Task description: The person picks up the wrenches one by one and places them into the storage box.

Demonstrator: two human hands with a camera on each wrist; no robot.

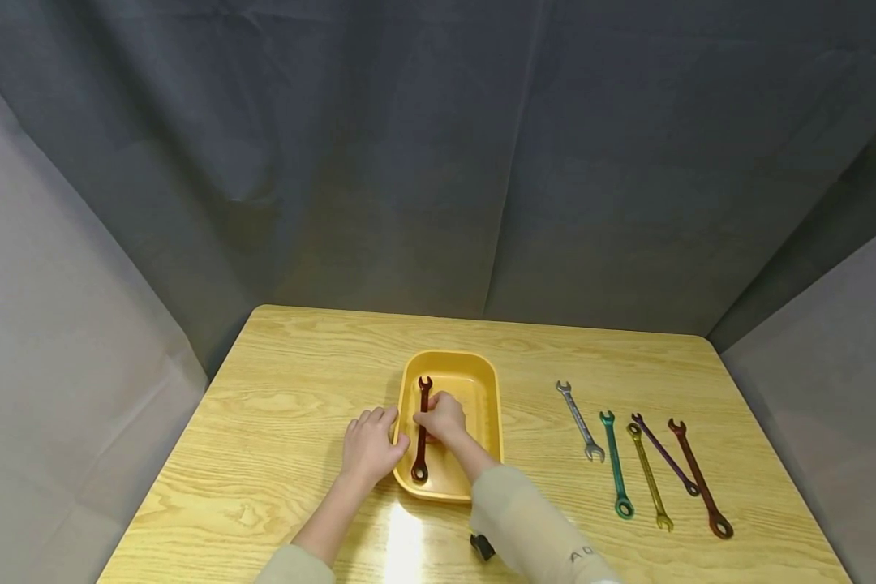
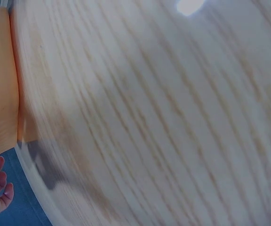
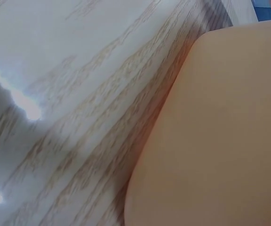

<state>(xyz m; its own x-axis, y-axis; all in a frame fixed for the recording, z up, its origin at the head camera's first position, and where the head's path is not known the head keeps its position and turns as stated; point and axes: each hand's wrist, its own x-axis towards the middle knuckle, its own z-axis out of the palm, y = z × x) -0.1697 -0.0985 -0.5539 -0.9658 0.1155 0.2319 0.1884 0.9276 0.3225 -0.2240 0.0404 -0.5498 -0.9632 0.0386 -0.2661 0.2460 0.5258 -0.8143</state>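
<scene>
Nearest the viewer in the head view, two pale fabric sleeves (image 1: 547, 531) enter from the lower edge; the right one carries dark lettering. A small black object (image 1: 483, 546) sits just beside that sleeve.

The left hand (image 1: 372, 444) rests at the left side of the yellow tray (image 1: 491, 405), its fingers spread and the thumb reaching over the rim. The right hand (image 1: 444, 418) is inside the tray, its fingers narrowed, pinching the dark red wrench (image 1: 421, 454) at mid-shank. This wrench is within the tray's left half, ring end near, open end far. Whether it touches the tray floor cannot be determined.

Only the head view shows the wrenches. The wrist views show the tray's smooth outer wall close up, appearing orange; the right one shows a rounded corner. The left wrist view also includes part of a hand with its fingertips visible; which hand cannot be determined.

The tray is a shallow, rounded rectangle. The table (image 1: 299, 357) has a glossy wood-grain surface. Right of the tray lie five metallic-looking wrenches: silver (image 1: 580, 420), green (image 1: 616, 462), yellow (image 1: 650, 474), purple (image 1: 667, 457) and reddish-brown (image 1: 698, 474). Beyond the table hangs creased dark grey cloth (image 1: 380, 162).
</scene>
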